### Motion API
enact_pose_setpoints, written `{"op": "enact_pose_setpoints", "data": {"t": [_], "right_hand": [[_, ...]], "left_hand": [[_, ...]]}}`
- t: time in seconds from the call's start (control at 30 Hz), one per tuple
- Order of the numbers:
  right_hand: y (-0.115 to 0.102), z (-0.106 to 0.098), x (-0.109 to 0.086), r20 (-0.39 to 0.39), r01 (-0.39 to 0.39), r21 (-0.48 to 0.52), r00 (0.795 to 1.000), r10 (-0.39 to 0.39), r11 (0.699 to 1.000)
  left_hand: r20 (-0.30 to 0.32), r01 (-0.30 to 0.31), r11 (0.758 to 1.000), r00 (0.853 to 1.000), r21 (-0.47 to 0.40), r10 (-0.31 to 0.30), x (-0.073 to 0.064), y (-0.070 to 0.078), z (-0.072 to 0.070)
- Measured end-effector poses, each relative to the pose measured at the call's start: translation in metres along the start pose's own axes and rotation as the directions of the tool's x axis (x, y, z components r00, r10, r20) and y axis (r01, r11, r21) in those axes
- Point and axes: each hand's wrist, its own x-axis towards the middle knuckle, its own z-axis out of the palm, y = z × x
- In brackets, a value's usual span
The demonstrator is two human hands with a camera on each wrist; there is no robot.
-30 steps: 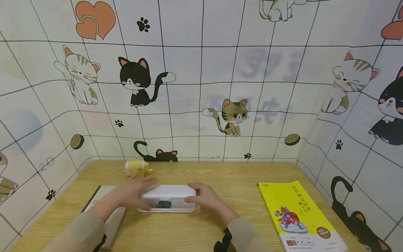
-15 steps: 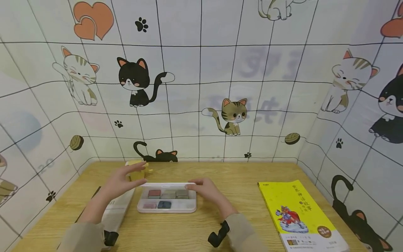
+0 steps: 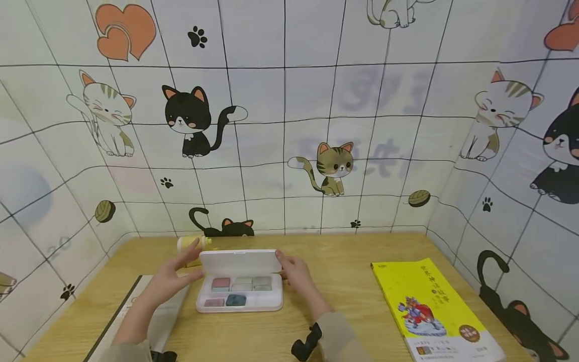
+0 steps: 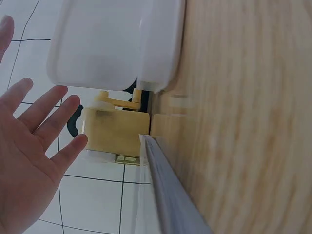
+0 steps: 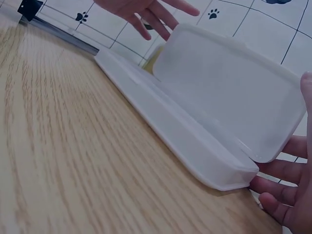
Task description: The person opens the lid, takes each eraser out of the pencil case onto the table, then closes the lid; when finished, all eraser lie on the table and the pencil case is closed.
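A white plastic pencil case (image 3: 266, 302) lies on the table with its lid (image 3: 239, 262) raised on the far side. Several small blocks, pink, pale and dark blue (image 3: 236, 300), sit inside it. My right hand (image 3: 299, 279) grips the lid's right edge, thumb in front and fingers behind; in the right wrist view some fingers (image 5: 285, 170) are by the case's end. To the left of the lid, my left hand (image 3: 169, 284) is held up with spread fingers and holds nothing. The left wrist view also shows that hand (image 4: 29, 151) apart from the lid (image 4: 100, 44).
Behind my left hand stands a yellow device (image 4: 117, 131) with a small crank-like arm. A pale notebook (image 3: 165, 322) lies under my left forearm. On the right is a yellow book (image 3: 422, 301). A cat-patterned cloth wall (image 3: 262, 151) borders the table's back.
The lid has swung up and back from lying over the case, showing the blocks inside. My left hand has drawn off to the left, while the right hand stays at the lid's right end.
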Motion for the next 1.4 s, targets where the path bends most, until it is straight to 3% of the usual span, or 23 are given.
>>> {"op": "enact_pose_setpoints", "data": {"t": [0.23, 0.37, 0.5, 0.67, 0.77, 1.03, 1.2, 1.4], "right_hand": [[0.010, -0.005, -0.004, -0.104, 0.047, -0.016, 0.993, -0.049, 0.999], [0.014, -0.007, -0.005, -0.102, 0.080, -0.035, 0.991, -0.083, 0.996], [0.017, -0.005, -0.003, -0.086, 0.108, -0.042, 0.990, -0.112, 0.993], [0.018, -0.004, -0.001, -0.088, 0.134, -0.059, 0.986, -0.139, 0.989], [0.017, -0.005, -0.001, -0.086, 0.139, -0.066, 0.986, -0.145, 0.988], [0.016, -0.003, 0.001, -0.109, 0.119, -0.089, 0.986, -0.128, 0.989], [0.016, -0.001, 0.001, -0.114, 0.111, -0.091, 0.986, -0.121, 0.990], [0.016, -0.001, 0.001, -0.106, 0.117, -0.082, 0.986, -0.125, 0.990]], "left_hand": [[0.064, 0.036, 0.999, 0.997, -0.005, -0.035, 0.001, 0.000, 0.010], [0.114, 0.075, 0.997, 0.991, -0.008, -0.074, 0.001, -0.002, 0.014], [0.185, 0.117, 0.992, 0.977, -0.040, -0.108, 0.000, -0.006, 0.018], [0.284, 0.123, 0.983, 0.955, -0.134, -0.080, -0.001, -0.007, 0.022], [0.330, 0.144, 0.979, 0.940, -0.148, -0.088, -0.002, -0.006, 0.023], [0.367, 0.146, 0.988, 0.923, -0.048, -0.118, -0.004, -0.005, 0.022], [0.391, 0.177, 0.984, 0.905, 0.015, -0.169, -0.007, -0.005, 0.021], [0.389, 0.181, 0.982, 0.902, 0.056, -0.189, -0.008, -0.003, 0.021]]}}
